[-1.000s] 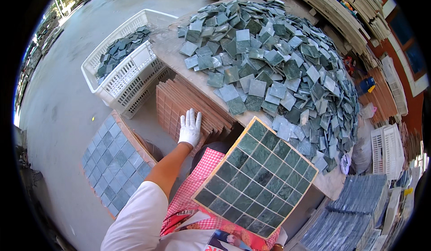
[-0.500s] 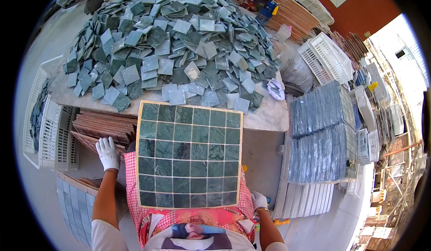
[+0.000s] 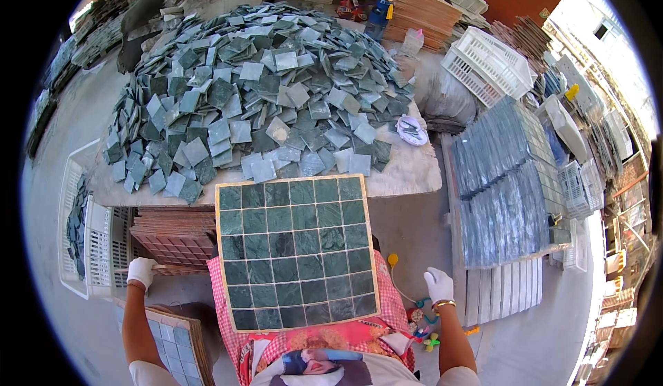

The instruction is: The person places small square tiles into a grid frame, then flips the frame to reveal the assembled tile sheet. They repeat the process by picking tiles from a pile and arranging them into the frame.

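A square panel of dark green stone tiles [image 3: 297,251] lies in a light-edged frame across my lap, its far edge by the table's front edge. To its left, my white-gloved left hand [image 3: 141,273] is closed on the near left end of a reddish-brown grid tray [image 3: 181,270], at the stack under the table. My right hand [image 3: 439,286], also gloved in white, is held out to the right of the panel with nothing in it, its fingers partly spread.
Loose green tiles [image 3: 262,96] are heaped on the table [image 3: 407,179]. White crates [image 3: 97,248] stand left, beside the stacked brown trays [image 3: 173,230]. A tiled panel stack [image 3: 169,348] sits low left. Wrapped tile stacks [image 3: 504,199] rise at right. A cord with a yellow end [image 3: 393,259] hangs near my right hand.
My left hand has gone from spread over the trays to closed on one tray's end, pulled nearer me. My right hand has lifted outward from beside my lap. The view has shifted.
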